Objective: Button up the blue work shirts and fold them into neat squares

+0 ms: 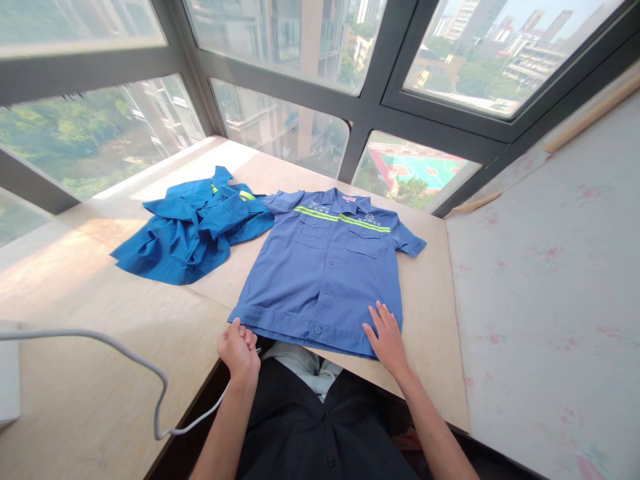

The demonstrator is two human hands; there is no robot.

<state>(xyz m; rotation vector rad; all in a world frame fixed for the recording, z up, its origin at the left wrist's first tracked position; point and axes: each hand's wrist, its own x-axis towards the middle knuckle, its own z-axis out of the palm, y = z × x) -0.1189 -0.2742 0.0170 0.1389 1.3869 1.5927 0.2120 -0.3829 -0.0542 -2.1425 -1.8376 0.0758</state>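
A blue short-sleeved work shirt (320, 273) lies spread face up, its collar toward the window. A yellow-green stripe crosses its chest above two flap pockets. At the hem's left corner, my left hand (239, 348) is closed, with the cloth pinched at thumb and fingers. My right hand (387, 335) rests open and flat on the lower right of the shirt, fingers pointing up and left. Left of the shirt is a crumpled, brighter blue garment (195, 223) with yellow-green strips, partly meeting the shirt's left sleeve.
The pale wooden table (430, 320) runs back to grey-framed windows (370, 87). A floral-papered wall (540, 267) bounds the right side. A grey cable (125, 350) loops over the left front edge, near a white box-like object (9, 373).
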